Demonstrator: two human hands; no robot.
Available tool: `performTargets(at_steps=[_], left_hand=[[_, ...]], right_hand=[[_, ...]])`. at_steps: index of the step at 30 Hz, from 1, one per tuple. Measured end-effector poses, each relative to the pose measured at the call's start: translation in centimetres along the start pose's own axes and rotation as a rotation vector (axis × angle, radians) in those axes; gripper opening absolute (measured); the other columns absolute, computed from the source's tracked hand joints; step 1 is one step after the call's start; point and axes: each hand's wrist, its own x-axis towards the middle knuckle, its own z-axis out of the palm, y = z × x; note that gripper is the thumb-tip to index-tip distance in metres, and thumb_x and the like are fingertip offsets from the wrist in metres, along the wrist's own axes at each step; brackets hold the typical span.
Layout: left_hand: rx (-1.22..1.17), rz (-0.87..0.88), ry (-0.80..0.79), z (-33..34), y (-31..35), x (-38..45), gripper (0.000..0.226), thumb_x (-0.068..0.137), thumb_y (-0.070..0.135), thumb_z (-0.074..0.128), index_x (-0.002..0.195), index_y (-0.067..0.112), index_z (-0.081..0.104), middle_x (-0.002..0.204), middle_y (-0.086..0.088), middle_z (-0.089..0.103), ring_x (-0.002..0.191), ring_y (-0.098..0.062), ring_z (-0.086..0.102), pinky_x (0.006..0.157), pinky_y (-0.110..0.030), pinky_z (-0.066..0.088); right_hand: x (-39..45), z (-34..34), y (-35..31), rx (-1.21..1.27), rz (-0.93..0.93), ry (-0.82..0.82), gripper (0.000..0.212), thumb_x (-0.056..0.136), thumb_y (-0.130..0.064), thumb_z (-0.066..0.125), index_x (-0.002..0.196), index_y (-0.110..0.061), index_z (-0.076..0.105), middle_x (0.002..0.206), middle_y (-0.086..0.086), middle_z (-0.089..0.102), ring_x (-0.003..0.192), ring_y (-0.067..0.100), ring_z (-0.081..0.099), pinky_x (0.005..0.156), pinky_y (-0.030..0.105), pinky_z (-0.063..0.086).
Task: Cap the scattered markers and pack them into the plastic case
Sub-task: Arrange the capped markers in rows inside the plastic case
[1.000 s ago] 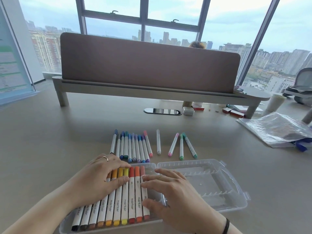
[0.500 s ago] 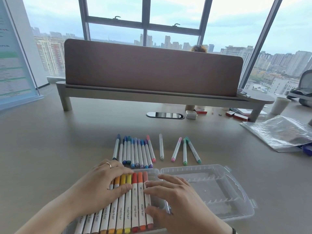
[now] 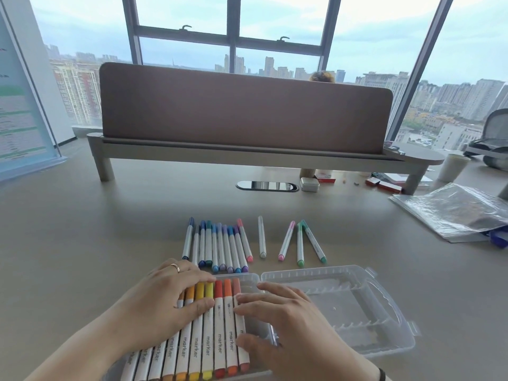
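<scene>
1. Head view: since the earlier frames little has been moved; both hands are still laid flat on the row of markers in the case, and only the camera has been tipped down, so that the scene sits lower in the picture.
2. The left hand [image 3: 167, 301] is held open, its straight fingers pressed across the yellow and orange markers; a ring [image 3: 175, 267] is worn on one finger.
3. The right hand [image 3: 286, 323] is likewise held open, its fingertips [image 3: 242, 298] resting on the rightmost packed marker, with the thumb laid lower on the same marker.
4. The packed markers [image 3: 220, 334], capped and running from dark through yellow to red, are lined up side by side under both hands in the left half of the plastic case [image 3: 384, 339].
5. The open lid half of the case lies on the counter [image 3: 82, 243] just to the right of the right hand.
6. Beyond the fingertips of both hands, a group of blue and purple markers [image 3: 220, 243] is lying on the counter, close to the case's far edge.
7. Further right of that group, a white marker [image 3: 262, 240] lies alone, and then a pink marker [image 3: 286, 241] and two green markers [image 3: 306, 243] lie close together.
8. Well to the right of the right hand, a clear plastic bag [image 3: 453, 210] is seen on the counter.
</scene>
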Motion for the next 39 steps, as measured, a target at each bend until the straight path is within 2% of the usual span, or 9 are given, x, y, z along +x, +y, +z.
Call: performTargets(at_steps=[4,9,20,24,27,29,31,35,39], left_hand=[[-0.001,0.006,0.028,0.0,0.1,-0.1,0.049,0.076,0.081,0.038,0.120,0.060,0.047,0.120,0.038,0.044,0.115,0.018,0.036,0.096,-0.016,0.039],[0.013,0.004,0.035,0.0,-0.1,-0.2,0.033,0.085,0.072,0.048,0.115,0.059,0.048,0.116,0.037,0.047,0.110,0.017,0.039,0.093,-0.017,0.042],[0.034,-0.013,0.059,-0.2,0.0,-0.2,0.028,0.088,0.065,0.053,0.113,0.051,0.056,0.106,0.033,0.053,0.097,0.013,0.049,0.079,-0.013,0.044],[0.007,-0.016,0.128,-0.3,-0.3,-0.2,0.023,0.089,0.060,0.055,0.106,0.046,0.062,0.102,0.032,0.057,0.096,0.011,0.053,0.083,-0.018,0.049],[-0.021,-0.032,0.191,-0.4,-0.6,-0.2,0.013,0.091,0.049,0.059,0.102,0.042,0.064,0.098,0.029,0.060,0.092,0.009,0.056,0.081,-0.020,0.051],[-0.036,-0.036,0.216,-0.4,-0.7,-0.1,0.008,0.093,0.042,0.062,0.099,0.041,0.065,0.094,0.027,0.062,0.090,0.006,0.058,0.079,-0.022,0.053],[-0.038,-0.036,0.224,-0.3,-0.9,-0.1,0.005,0.093,0.041,0.062,0.097,0.041,0.065,0.092,0.026,0.062,0.089,0.006,0.058,0.078,-0.024,0.053],[-0.035,-0.028,0.219,-0.1,-1.1,-0.1,0.006,0.092,0.044,0.060,0.094,0.041,0.065,0.093,0.027,0.061,0.090,0.008,0.056,0.078,-0.025,0.053],[-0.036,-0.029,0.226,-0.1,-1.1,-0.1,0.006,0.091,0.045,0.062,0.091,0.040,0.066,0.093,0.028,0.061,0.091,0.009,0.056,0.079,-0.024,0.053]], right_hand=[[-0.1,0.1,0.0,0.029,-0.001,0.015,0.063,0.083,-0.081,0.036,0.137,-0.053,0.051,0.141,-0.047,0.036,0.131,-0.021,0.006,0.117,0.025,0.011],[-0.3,-0.2,-0.4,0.032,0.018,0.009,0.049,0.091,-0.062,0.055,0.139,-0.052,0.048,0.143,-0.045,0.037,0.135,-0.019,0.011,0.118,0.025,0.011],[-0.1,0.8,0.9,0.051,-0.026,0.100,0.047,0.083,-0.066,0.061,0.127,-0.049,0.061,0.133,-0.045,0.049,0.136,-0.021,0.022,0.108,0.012,0.016],[-0.1,-0.1,1.1,0.064,-0.015,0.155,0.041,0.085,-0.062,0.059,0.122,-0.045,0.066,0.125,-0.038,0.057,0.121,-0.027,0.032,0.103,0.006,0.022],[0.4,-1.4,1.5,0.085,0.054,0.303,0.028,0.087,-0.054,0.062,0.110,-0.040,0.071,0.104,-0.035,0.062,0.098,-0.015,0.056,0.091,0.009,0.038],[1.2,-2.2,1.9,0.098,0.110,0.356,0.016,0.091,-0.045,0.066,0.104,-0.039,0.072,0.094,-0.037,0.058,0.078,-0.015,0.057,0.075,0.007,0.039],[2.2,-2.7,2.4,0.087,0.137,0.384,0.010,0.092,-0.039,0.068,0.099,-0.037,0.074,0.092,-0.030,0.065,0.073,-0.013,0.056,0.067,0.008,0.038],[4.2,-2.7,3.8,0.064,0.206,0.369,0.008,0.092,-0.034,0.067,0.095,-0.032,0.075,0.088,-0.018,0.072,0.071,-0.013,0.056,0.063,0.009,0.039],[5.5,-2.5,5.1,0.019,0.260,0.342,0.011,0.091,-0.033,0.067,0.095,-0.028,0.076,0.082,-0.015,0.071,0.079,0.000,0.064,0.075,0.025,0.055]])
